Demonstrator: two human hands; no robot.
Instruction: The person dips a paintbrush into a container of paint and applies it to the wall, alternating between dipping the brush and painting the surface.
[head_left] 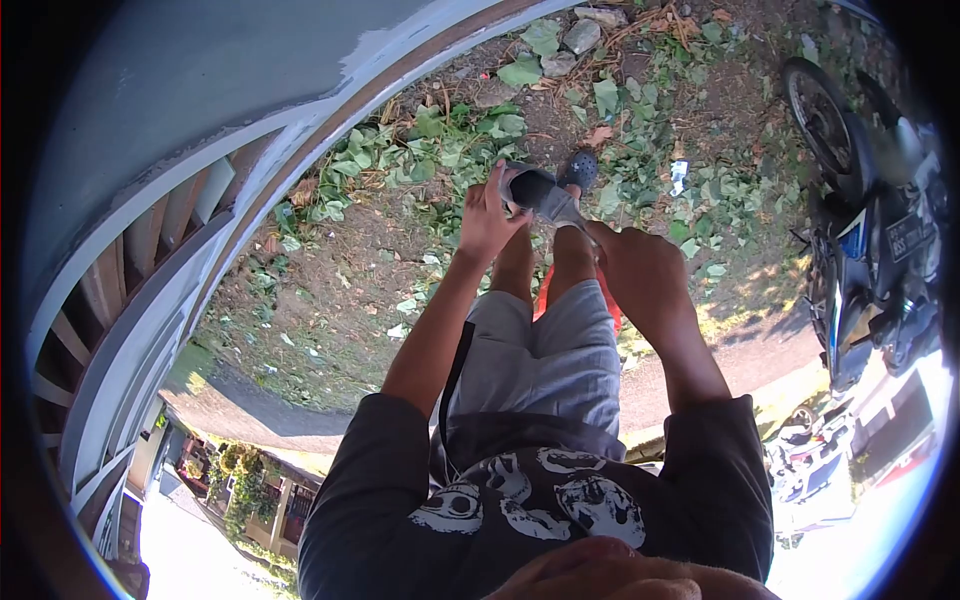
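My right hand [645, 275] grips the handle of a tool with a dark grey, roller-like head [535, 188] on a metal shank, held out in front of my knees. My left hand [485, 215] is on the left side of that head, with its fingers curled around the edge. Below the hands are my grey shorts [560, 350] and bare legs. One foot in a dark clog [578, 170] stands on the ground just beyond the tool. The handle itself is hidden inside my right hand.
A grey-blue painted wall [200, 90] and a slatted railing [130, 300] run along the left. The dirt ground [330, 300] is strewn with green leaves and a few stones [580, 35]. A parked motorcycle [865, 240] stands at the right. Something red [610, 305] shows behind my legs.
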